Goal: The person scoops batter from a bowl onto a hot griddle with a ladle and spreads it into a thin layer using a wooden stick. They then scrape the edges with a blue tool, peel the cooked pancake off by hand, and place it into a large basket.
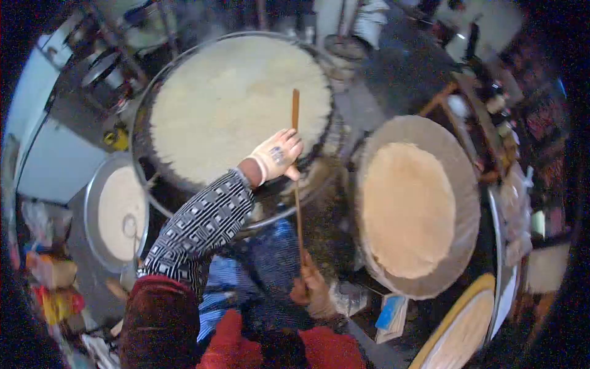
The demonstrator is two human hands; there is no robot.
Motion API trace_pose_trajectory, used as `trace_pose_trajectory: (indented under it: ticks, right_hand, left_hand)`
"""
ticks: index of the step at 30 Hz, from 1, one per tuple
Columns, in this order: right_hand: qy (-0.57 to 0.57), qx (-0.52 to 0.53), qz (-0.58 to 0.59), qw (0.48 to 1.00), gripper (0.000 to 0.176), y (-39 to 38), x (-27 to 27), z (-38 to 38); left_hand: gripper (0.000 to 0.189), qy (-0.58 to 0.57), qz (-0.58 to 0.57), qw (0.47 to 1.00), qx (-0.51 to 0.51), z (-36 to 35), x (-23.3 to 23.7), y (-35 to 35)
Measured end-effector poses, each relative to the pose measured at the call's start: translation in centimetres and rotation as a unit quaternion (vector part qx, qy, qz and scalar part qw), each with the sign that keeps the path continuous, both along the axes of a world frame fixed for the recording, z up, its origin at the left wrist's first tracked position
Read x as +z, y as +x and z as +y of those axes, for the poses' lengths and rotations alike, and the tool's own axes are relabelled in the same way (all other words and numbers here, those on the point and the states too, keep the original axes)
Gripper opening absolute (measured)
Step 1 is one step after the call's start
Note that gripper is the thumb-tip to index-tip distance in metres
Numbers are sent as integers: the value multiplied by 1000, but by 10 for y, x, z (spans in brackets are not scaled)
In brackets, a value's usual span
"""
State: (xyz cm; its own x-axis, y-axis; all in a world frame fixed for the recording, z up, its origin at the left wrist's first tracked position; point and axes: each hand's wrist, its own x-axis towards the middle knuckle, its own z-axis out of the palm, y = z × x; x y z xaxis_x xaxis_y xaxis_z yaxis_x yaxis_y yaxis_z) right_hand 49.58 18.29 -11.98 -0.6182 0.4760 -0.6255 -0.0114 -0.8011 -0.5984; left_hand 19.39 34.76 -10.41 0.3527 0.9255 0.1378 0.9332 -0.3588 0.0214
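Note:
A long thin wooden stick (295,111) points away from me over a big round griddle (142,123) covered by a thin pale flatbread (227,104). My left hand (276,154), in a light glove with a black-and-white patterned sleeve behind it, grips the stick about its middle at the griddle's near right edge. My right hand (310,286) holds the stick's near end, close to my body.
A round padded cushion (464,203) carrying another flatbread (405,209) sits to the right. A metal bowl (92,184) of pale batter stands at the left. More flat rounds (461,332) lie at the lower right. Cluttered shelves and pots ring the area.

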Motion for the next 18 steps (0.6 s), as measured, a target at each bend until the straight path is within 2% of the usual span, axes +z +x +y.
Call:
trace_pose_trajectory:
  ticks: [1,3,6,8,10,11,13,15,16,17,18]
  right_hand:
    - [-110,-39,83,990,53,-6,-1,8]
    - [-142,0,112,984,52,-26,9,25]
    - [-144,64,138,978,51,-54,12,39]
    - [-144,95,132,976,52,-84,19,48]
    - [-65,165,126,976,53,-105,15,50]
    - [-65,169,127,975,53,-116,12,52]
    - [38,242,95,965,55,-139,-3,50]
    - [15,236,96,967,55,-158,-5,34]
    - [54,245,82,965,53,-167,-5,25]
    - [93,252,68,961,52,-173,-4,18]
    - [148,285,38,946,50,-172,-10,10]
  left_hand:
    - [76,50,-5,999,19,-4,-9,-14]
    - [73,8,9,998,57,-7,-8,-51]
    - [67,58,23,992,111,-33,-9,-93]
    - [64,35,5,989,141,-47,-11,-132]
    - [63,49,4,985,168,-74,-16,-162]
    - [63,50,5,984,171,-90,-12,-173]
    - [62,47,1,971,235,-126,-5,-193]
    - [55,44,28,964,259,-168,-10,-216]
    - [54,33,44,957,286,-188,-6,-217]
    - [55,28,60,955,289,-211,-22,-234]
    - [61,14,71,946,317,-232,-27,-233]
